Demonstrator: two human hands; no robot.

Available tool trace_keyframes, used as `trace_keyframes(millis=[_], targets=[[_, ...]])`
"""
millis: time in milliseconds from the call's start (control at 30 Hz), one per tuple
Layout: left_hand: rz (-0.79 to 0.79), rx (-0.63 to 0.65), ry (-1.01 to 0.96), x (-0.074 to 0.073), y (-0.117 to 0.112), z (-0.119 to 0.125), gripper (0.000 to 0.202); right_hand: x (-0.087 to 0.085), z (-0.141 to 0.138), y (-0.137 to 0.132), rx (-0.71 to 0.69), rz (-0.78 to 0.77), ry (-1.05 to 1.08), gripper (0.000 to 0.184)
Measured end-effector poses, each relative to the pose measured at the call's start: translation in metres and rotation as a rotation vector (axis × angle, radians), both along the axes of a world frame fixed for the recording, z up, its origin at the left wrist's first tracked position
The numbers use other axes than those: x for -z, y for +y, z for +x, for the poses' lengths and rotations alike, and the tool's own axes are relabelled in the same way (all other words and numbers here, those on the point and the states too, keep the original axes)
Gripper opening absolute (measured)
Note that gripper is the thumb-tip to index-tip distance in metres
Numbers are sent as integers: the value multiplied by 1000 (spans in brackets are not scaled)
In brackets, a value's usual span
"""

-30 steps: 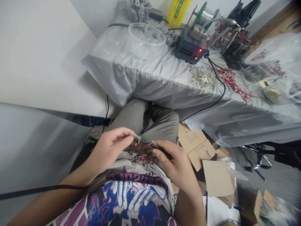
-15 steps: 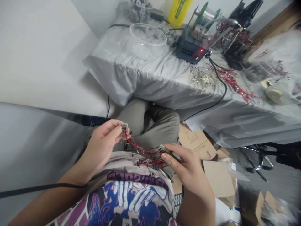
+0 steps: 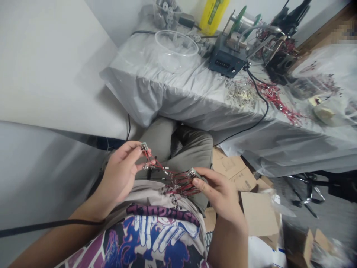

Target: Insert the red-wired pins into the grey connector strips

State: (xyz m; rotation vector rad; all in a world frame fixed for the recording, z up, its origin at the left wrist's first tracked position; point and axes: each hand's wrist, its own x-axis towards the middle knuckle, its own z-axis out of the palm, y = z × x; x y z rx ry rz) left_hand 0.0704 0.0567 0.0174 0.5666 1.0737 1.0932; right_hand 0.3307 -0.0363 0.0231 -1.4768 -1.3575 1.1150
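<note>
Above my lap, my left hand (image 3: 122,167) pinches a small circuit board (image 3: 144,146) between thumb and fingers; red and black wires hang from it. My right hand (image 3: 216,186) is closed on a second small circuit board (image 3: 192,173), which has a thick bunch of red and black wires (image 3: 181,188) trailing left from it. Some wires stretch across the gap between the two hands, with small bright ends among them. Whether the two boards' wires are tangled or joined, I cannot tell.
The plastic-covered table (image 3: 178,91) holds a clear round tub (image 3: 175,52), a dark control box (image 3: 227,61), a solder wire spool (image 3: 245,20) and a pile of red wires (image 3: 276,98). A black cable (image 3: 263,111) hangs over its edge. Cardboard boxes (image 3: 259,212) lie on the floor right.
My left hand has shifted slightly left and up with its board, now tilted differently. The right hand's board has turned a little. The red light on the control box has gone out.
</note>
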Motion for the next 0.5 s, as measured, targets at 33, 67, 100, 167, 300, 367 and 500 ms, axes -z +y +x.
trace_keyframes(millis=[33, 67, 100, 167, 300, 367, 500], targets=[[-11, 26, -7, 0, -2, 1, 19, 0, -4, 2, -23, -8, -37, 17], [-18, 52, -14, -1, -4, 2, 19, -1, -7, 3, -46, -8, -67, 19], [-15, 68, -16, -1, -5, 2, 19, -1, -9, 4, -66, -3, -89, 19], [9, 67, -2, -1, -4, 1, 18, -2, -10, 4, -111, 6, -95, 20], [61, -47, 17, 1, 5, -5, 16, -2, -2, 4, -133, 35, -26, 20], [65, -66, 18, 2, 8, -6, 20, -5, 0, 5, -115, 33, -90, 18], [26, 45, 31, 2, 2, -2, 26, -14, -5, 6, -153, 60, -92, 14]])
